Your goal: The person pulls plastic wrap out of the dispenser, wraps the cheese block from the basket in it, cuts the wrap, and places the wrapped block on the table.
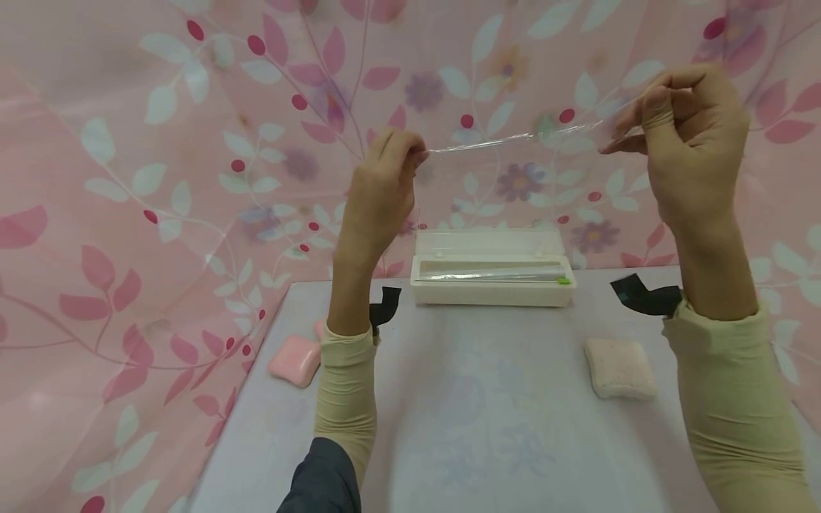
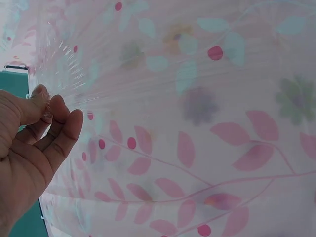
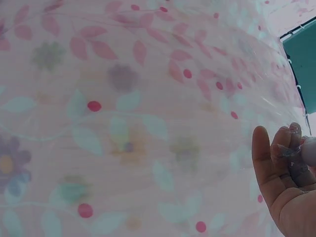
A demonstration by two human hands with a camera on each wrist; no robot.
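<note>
A sheet of clear plastic wrap (image 1: pixel 487 144) is stretched between both raised hands, its edge showing as a shiny line in the head view. My left hand (image 1: pixel 385 178) pinches one corner between thumb and fingertips; creases fan out from that grip in the left wrist view, where the wrap (image 2: pixel 69 64) looks almost invisible. At the other end my right hand (image 1: pixel 695 135) pinches the opposite corner, with crumpled film (image 3: pixel 286 150) around its fingertips. Below, on the table, stands a white lidded box (image 1: pixel 490 294) with its lid raised and a roll of wrap (image 1: pixel 494 273) inside.
A pink soap-like block (image 1: pixel 295 361) lies left on the white table (image 1: pixel 487 427), with another pink piece partly behind the left forearm. A pale speckled block (image 1: pixel 620 368) lies at the right. Floral cloth (image 1: pixel 192 178) hangs behind the table.
</note>
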